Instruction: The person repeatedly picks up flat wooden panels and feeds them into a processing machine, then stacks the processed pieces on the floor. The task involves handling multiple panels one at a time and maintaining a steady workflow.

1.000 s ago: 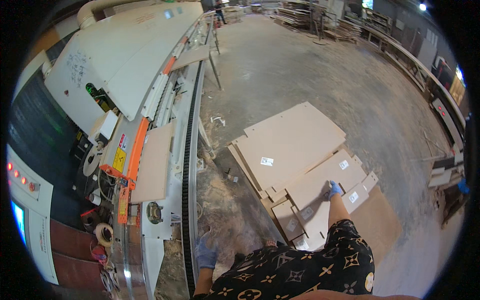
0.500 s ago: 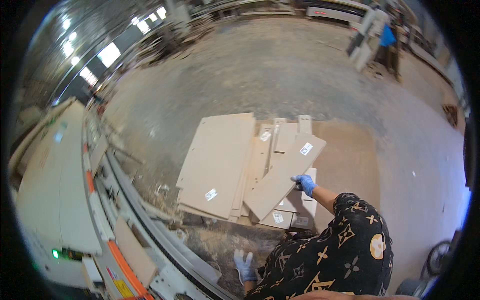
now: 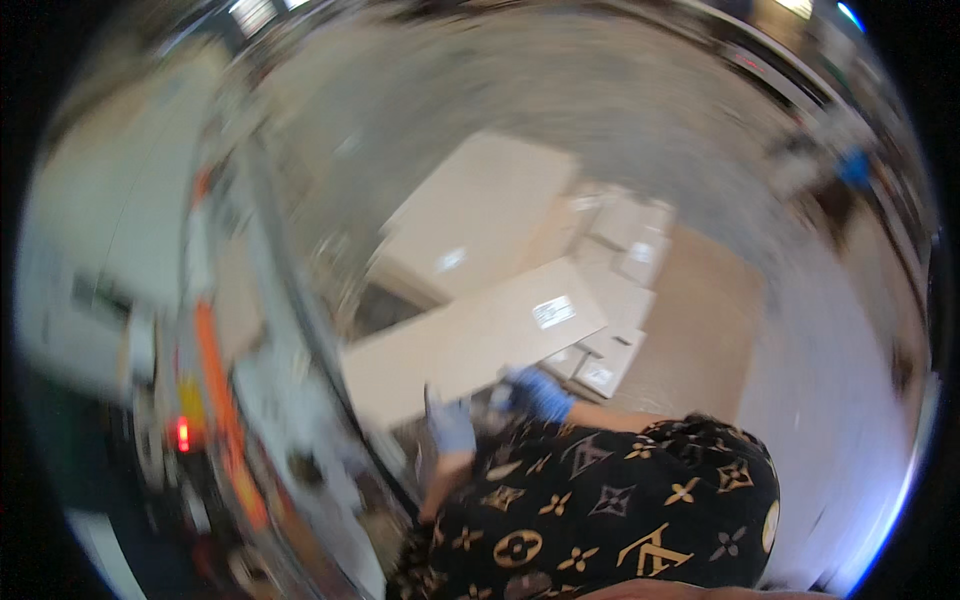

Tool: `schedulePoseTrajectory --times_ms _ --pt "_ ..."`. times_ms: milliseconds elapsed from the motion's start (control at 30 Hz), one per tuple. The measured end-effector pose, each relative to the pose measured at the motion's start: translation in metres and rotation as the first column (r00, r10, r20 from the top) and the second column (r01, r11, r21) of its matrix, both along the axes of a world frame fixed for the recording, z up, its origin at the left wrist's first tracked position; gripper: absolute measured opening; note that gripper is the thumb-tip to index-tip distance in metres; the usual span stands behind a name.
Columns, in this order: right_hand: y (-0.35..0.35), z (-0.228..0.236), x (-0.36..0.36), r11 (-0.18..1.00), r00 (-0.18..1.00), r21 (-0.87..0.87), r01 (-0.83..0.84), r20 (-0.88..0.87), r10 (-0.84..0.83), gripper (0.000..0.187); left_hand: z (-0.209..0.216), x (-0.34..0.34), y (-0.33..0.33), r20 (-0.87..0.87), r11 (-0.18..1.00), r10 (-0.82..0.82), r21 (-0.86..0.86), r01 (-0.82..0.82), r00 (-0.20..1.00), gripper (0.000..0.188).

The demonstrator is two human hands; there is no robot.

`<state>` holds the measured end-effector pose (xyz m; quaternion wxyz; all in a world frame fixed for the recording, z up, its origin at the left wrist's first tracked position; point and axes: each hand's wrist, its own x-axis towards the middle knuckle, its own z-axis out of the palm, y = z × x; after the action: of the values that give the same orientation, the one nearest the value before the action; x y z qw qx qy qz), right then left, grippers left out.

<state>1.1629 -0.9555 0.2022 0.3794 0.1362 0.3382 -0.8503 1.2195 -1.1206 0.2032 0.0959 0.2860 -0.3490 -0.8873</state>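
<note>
The flat oblong board (image 3: 470,335) swung leftward, right hand (image 3: 540,394) grasping it; whether left hand (image 3: 452,428) grips is unclear.

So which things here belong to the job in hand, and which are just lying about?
Likely in the job: long labelled board; left hand and right hand at its edge; smaller labelled boards; large panels.

Apparently just lying about: blurred blue object, far right; pale clutter beside it.

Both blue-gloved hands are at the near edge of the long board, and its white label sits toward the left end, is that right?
No: the head view shows the white label toward the right end of the long board. The left hand and right hand are at its near edge.
</note>
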Motion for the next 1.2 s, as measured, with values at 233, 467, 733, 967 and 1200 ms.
schedulePoseTrajectory --times_ms 233,467,733,967,1200 --pt "0.012 -0.047 -0.041 0.987 0.985 0.143 -0.072 -0.147 0.093 0.056 -0.028 0.09 -0.119 -0.047 0.907 0.422 0.029 -0.421 0.906 0.048" --pt "-0.101 -0.016 -0.042 0.805 0.794 0.378 -0.457 -0.236 0.561 0.028 -0.056 0.146 -0.225 0.033 0.817 0.576 0.024 -0.576 0.817 0.04" --pt "-0.22 -0.042 0.003 0.788 0.733 0.527 -0.318 -0.391 0.557 0.022 -0.09 0.141 -0.285 -0.049 0.633 0.773 -0.015 -0.774 0.633 0.046" --pt "-0.238 -0.029 0.006 0.783 0.694 0.512 -0.354 -0.417 0.587 0.025 -0.077 0.106 -0.299 0.046 0.457 0.889 -0.069 -0.887 0.455 0.05" --pt "-0.29 -0.003 -0.018 0.765 0.699 0.442 -0.468 -0.344 0.627 0.023 -0.071 0.078 -0.365 0.161 0.465 0.882 -0.153 -0.872 0.442 0.052"
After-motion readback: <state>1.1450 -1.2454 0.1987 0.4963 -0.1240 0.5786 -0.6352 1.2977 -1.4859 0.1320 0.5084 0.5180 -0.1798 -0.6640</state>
